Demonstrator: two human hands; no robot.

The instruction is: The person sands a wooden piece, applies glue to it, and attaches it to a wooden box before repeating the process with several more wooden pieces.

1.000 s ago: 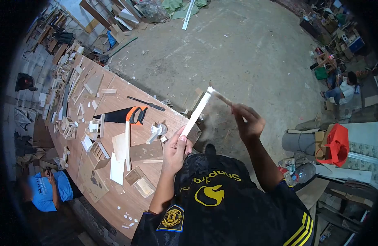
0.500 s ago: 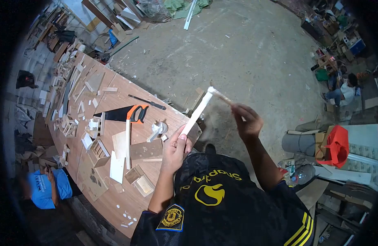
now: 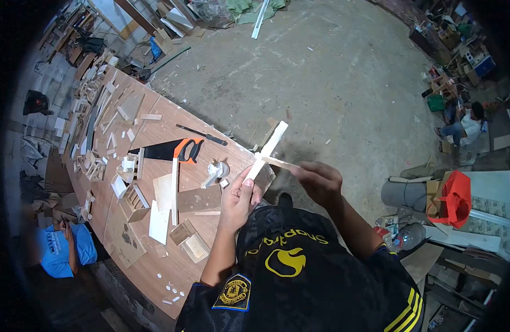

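My left hand (image 3: 237, 203) is closed on the near end of a pale wooden strip (image 3: 275, 138), which points away from me past the table corner. My right hand (image 3: 321, 182) pinches a thin wooden stick (image 3: 282, 164). The stick's whitish tip touches the strip a little beyond my left fingers. A white coating shows on the strip's upper face. On the table to the left stands a small round container (image 3: 222, 169) with white-smeared pieces on it. Behind it lies a handsaw (image 3: 165, 149) with an orange and black handle.
The wooden table (image 3: 155, 271) carries a dark slim tool (image 3: 202, 134), a small open wooden box (image 3: 190, 243) and several wood offcuts. A person in a blue shirt (image 3: 58, 252) sits at the left. Another person (image 3: 466, 124) sits far right. A red bag (image 3: 455, 199) stands on the right.
My right hand has moved nearer and slightly left. The stick's tip has slid from the strip's far end down toward my left hand. My left hand stays closed on the strip.
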